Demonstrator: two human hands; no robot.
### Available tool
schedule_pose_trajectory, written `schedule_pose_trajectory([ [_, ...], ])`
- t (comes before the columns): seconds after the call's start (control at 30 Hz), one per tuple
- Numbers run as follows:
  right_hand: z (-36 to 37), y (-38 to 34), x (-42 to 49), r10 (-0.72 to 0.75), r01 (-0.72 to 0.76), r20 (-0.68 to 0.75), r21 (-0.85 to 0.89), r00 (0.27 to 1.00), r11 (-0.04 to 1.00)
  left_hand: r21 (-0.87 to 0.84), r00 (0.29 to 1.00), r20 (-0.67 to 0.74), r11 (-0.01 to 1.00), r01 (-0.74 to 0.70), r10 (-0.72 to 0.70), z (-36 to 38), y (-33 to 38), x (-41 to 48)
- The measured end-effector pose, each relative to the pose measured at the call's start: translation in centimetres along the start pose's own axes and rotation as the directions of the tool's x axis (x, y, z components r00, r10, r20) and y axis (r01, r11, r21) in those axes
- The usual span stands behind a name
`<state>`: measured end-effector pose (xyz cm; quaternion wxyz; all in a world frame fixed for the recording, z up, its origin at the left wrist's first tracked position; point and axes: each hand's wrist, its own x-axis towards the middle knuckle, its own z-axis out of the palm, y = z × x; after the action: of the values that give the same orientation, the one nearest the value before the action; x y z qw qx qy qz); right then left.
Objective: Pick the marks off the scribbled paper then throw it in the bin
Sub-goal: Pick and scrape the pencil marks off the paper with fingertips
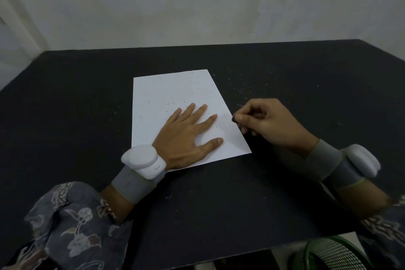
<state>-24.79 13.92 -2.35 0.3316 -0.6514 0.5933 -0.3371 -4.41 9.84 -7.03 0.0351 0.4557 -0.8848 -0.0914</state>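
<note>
White paper (175, 98) lies flat mid-bench (76, 94), flecked with dark crumbs. Left hand (186, 138) presses it, fingers straight and spread. Right hand (269, 123), at the paper's right edge, fingers curled, pinches a small dark eraser (234, 119); green mesh bin (328, 254) below bench's near edge.

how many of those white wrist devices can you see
2. One white wrist device sits on the left wrist, at the paper's near edge; the other on the right wrist, over the black table.
</note>
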Motion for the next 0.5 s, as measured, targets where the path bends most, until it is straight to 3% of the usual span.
schedule_pose_trajectory([
  [0.13, 0.4, -0.7, -0.9, -0.018, 0.099, 0.271, -0.287, 0.962, 0.953, 0.024, 1.0, -0.007, 1.0, -0.016, 0.016, 0.0, 0.0, 0.0],
  [0.3, 0.6, -0.8, 0.1, -0.07, 0.133, 0.162, -0.419, 0.984, 0.898, 0.034, 1.0, 0.0, 0.999, -0.008, 0.008, -0.1, 0.1, 0.0],
  [0.43, 1.0, -1.4, -0.5, -0.048, 0.178, 0.301, -0.422, 0.952, 0.889, 0.029, 1.0, -0.015, 1.0, -0.01, 0.01, 0.0, 0.1, 0.0],
  [0.5, 0.9, -1.2, -0.2, -0.057, 0.165, 0.247, -0.443, 0.967, 0.881, 0.021, 1.0, -0.009, 1.0, -0.013, 0.013, 0.0, 0.1, -0.1],
])
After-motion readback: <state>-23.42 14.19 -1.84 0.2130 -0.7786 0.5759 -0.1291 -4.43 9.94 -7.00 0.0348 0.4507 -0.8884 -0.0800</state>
